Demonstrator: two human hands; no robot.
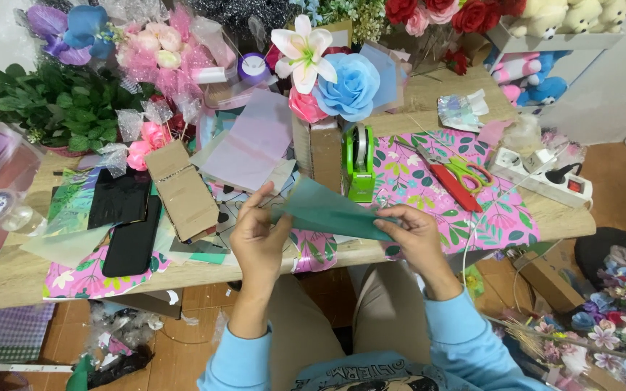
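Note:
A folded sheet of teal paper [331, 210] is held over the near edge of the wooden table [9, 279]. My left hand [257, 235] pinches its left end between thumb and fingers. Its right corner is gripped by my right hand [414, 235]. Both sleeves are light blue. Behind the sheet stand a green tape dispenser [360, 163] and a brown cardboard box [324, 148] topped with a blue paper rose [353, 87] and a white lily [302, 51].
Red-and-green scissors [458, 177] lie on pink floral wrapping paper [505, 217] to the right, beside a white power strip [545, 174]. Left of my hands lie black sheets [128, 224] and a cardboard piece [182, 192]. Artificial flowers and greenery [59, 105] crowd the back.

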